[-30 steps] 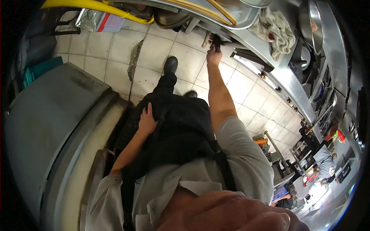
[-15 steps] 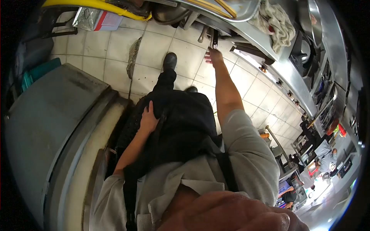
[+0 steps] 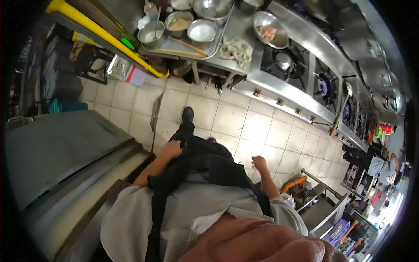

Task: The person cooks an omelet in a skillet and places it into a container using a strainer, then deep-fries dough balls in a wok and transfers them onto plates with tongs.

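Against the black apron (image 3: 214, 168), at the waist, rests my left hand (image 3: 172, 149). Its fingertips are lost in the dark cloth, so whether it grips the apron cannot be made out. My right hand (image 3: 259, 163) hangs over the tiled floor (image 3: 255, 131), to the right of the apron. Its fingers are loosely bent and a little apart, with nothing visible in them. Pan handles (image 3: 219, 89) stick out beneath the steel counter, well away from this hand.
Ahead, a tray (image 3: 174, 53) holds several metal bowls beside a crumpled cloth (image 3: 235, 51). A gas range (image 3: 273, 98) with a metal bowl (image 3: 270, 30) runs right. A grey cabinet (image 3: 65, 148) stands left, a cart (image 3: 325, 214) lower right. Other people (image 3: 384, 170) are at far right.
My right hand has let go of a dark handle under the counter and drawn back beside my body. The view has shifted, showing more of the tray and range. My left hand has stayed at the apron.
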A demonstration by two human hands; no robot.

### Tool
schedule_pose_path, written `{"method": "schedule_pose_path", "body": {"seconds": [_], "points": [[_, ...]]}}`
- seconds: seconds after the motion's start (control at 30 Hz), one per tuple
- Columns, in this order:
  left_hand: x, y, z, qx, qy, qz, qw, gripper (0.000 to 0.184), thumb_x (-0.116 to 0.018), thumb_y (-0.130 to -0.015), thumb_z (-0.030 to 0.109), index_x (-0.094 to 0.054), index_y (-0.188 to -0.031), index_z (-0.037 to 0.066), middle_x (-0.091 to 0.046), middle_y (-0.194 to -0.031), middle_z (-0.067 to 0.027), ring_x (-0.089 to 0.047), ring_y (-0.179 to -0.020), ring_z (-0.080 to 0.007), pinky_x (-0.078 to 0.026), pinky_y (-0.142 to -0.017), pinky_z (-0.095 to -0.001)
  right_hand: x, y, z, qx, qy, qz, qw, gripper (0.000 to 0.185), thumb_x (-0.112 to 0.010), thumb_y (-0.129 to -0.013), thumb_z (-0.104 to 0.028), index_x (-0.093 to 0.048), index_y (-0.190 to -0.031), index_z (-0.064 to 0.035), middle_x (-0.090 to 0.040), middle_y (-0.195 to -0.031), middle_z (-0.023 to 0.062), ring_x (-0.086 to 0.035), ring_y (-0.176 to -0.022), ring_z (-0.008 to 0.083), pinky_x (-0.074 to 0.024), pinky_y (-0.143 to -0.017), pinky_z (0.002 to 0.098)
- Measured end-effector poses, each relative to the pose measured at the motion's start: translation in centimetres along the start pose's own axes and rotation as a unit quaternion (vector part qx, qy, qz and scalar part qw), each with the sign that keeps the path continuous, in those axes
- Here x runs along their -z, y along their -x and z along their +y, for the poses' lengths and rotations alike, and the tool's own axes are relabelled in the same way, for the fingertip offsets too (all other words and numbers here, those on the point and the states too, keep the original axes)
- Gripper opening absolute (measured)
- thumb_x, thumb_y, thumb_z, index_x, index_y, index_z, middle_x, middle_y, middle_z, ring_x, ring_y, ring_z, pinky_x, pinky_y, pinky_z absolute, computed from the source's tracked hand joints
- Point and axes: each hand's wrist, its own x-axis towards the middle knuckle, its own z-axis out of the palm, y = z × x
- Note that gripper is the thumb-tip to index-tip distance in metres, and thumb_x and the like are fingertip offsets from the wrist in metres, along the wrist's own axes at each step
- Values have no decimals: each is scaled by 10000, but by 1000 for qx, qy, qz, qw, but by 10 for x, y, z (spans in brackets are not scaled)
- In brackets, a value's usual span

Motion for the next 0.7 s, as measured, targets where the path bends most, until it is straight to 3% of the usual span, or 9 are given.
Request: {"method": "schedule_pose_path", "body": {"seconds": [0.07, 0.17, 0.27, 0.3, 0.4, 0.47, 0.53, 0.6, 0.7], "points": [[63, 29, 43, -102, -37, 85, 991, 414, -626, -851, 419, -648, -1074, 71, -695, -1037, -160, -660, -1007, -338, -522, -869, -452, 37, 46, 26, -49, -98, 55, 993, 345, -559, -933, -316, -609, -993, 19, -657, -752, 137, -600, -483, 215, -462, -402, 341], [160, 27, 100, -205, 153, 148, 955, 394, -665, -831, 456, -625, -934, 77, -679, -831, -134, -656, -790, -332, -501, -702, -430, 65, 113, 37, -138, -244, 182, 943, 312, -522, -947, -307, -588, -961, -3, -608, -690, 122, -572, -458, 211, -428, -365, 343], [261, -4, 148, -318, 355, 241, 846, 585, -715, -894, 347, -534, -1307, -26, -703, -970, -100, -657, -859, -176, -531, -783, -326, 57, 125, 94, -185, -351, 190, 898, 266, -542, -965, -305, -546, -1056, -55, -632, -750, 113, -572, -438, 208, -423, -340, 338], [309, 5, 164, -310, 301, 270, 860, 604, -704, -909, 348, -498, -1337, -25, -685, -1001, -84, -635, -896, -138, -520, -798, -299, 49, 133, 96, -193, -359, 186, 894, 237, -548, -965, -295, -543, -1038, -70, -625, -725, 111, -569, -435, 213, -423, -340, 342], [415, -16, 195, -362, 520, 258, 730, 594, -657, -946, 391, -479, -1369, 13, -661, -1108, -70, -630, -961, -151, -499, -856, -322, 0, 124, 102, -177, -391, 193, 882, 258, -579, -949, -289, -587, -1051, -52, -636, -722, 112, -601, -499, 231, -459, -409, 356], [482, -42, 197, -302, 619, 214, 693, 650, -489, -972, 566, -479, -1330, 23, -647, -1231, -136, -648, -1055, -216, -501, -874, -396, -38, 112, 111, -169, -416, 191, 873, 282, -610, -933, -284, -632, -1063, -34, -648, -719, 114, -633, -562, 249, -495, -479, 369], [522, -55, 196, -312, 661, 165, 663, 709, -467, -965, 605, -452, -1338, 3, -619, -1275, -154, -626, -1109, -238, -493, -909, -429, -65, 114, 103, -169, -441, 193, 860, 295, -626, -925, -281, -654, -1069, -25, -654, -717, 115, -649, -594, 258, -513, -513, 375], [569, -71, 207, -310, 729, 48, 608, 864, -415, -942, 690, -359, -1384, -50, -556, -1354, -185, -561, -1224, -284, -463, -991, -496, -91, 105, 82, -163, -228, 225, 933, 370, -634, -913, -311, -687, -1108, -1, -706, -791, 126, -679, -718, 237, -531, -659, 355], [613, -131, 211, -352, 768, -88, 527, 830, -424, -942, 676, -436, -1361, -41, -616, -1275, -179, -593, -1178, -276, -470, -973, -521, -106, 123, -1, -214, -176, 225, 934, 423, -632, -904, -320, -680, -1131, 33, -732, -847, 126, -682, -757, 207, -530, -714, 350]]}}
